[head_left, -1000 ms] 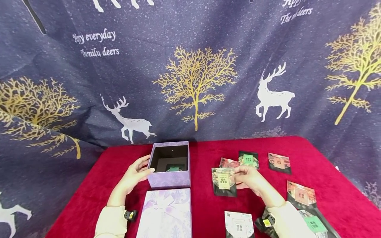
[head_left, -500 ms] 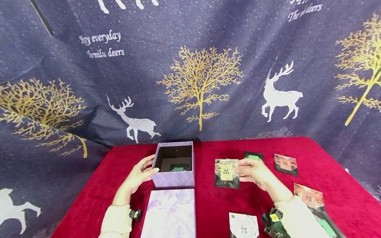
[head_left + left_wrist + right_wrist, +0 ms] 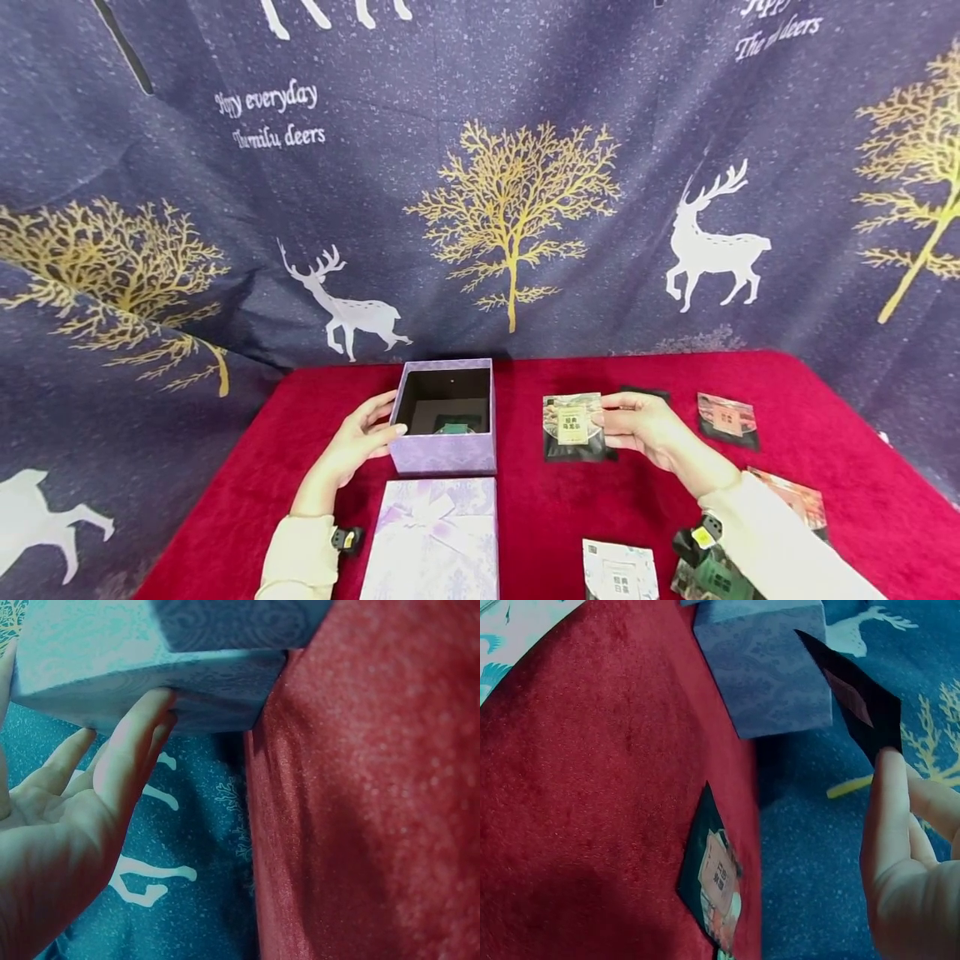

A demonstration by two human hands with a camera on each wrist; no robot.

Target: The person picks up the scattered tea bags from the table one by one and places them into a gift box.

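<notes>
My left hand (image 3: 369,435) rests against the left side of an open purple gift box (image 3: 442,454), its thumb on the front rim. Fairly straight fingers touch the box's patterned outer wall (image 3: 225,686) in the left wrist view. Inside the box lies a dark tea packet with a green label (image 3: 454,428). To the right, my right hand (image 3: 637,429) pinches the right edge of a tea packet (image 3: 572,427) with a yellow label. That packet is upright, its label facing the head camera; the right wrist view shows its dark back (image 3: 859,697).
A lilac box lid (image 3: 442,550) with a bow lies before the box. More tea packets are spread to the right: a white one (image 3: 620,571), a pink-labelled one (image 3: 729,419), an orange one (image 3: 798,502) and a green one (image 3: 720,575). A dark-blue deer-print cloth (image 3: 450,208) hangs behind the red table.
My right hand has raised the yellow-labelled packet and moved it away over the packets behind it. The left hand stays at the box. The whole head view has shifted slightly.
</notes>
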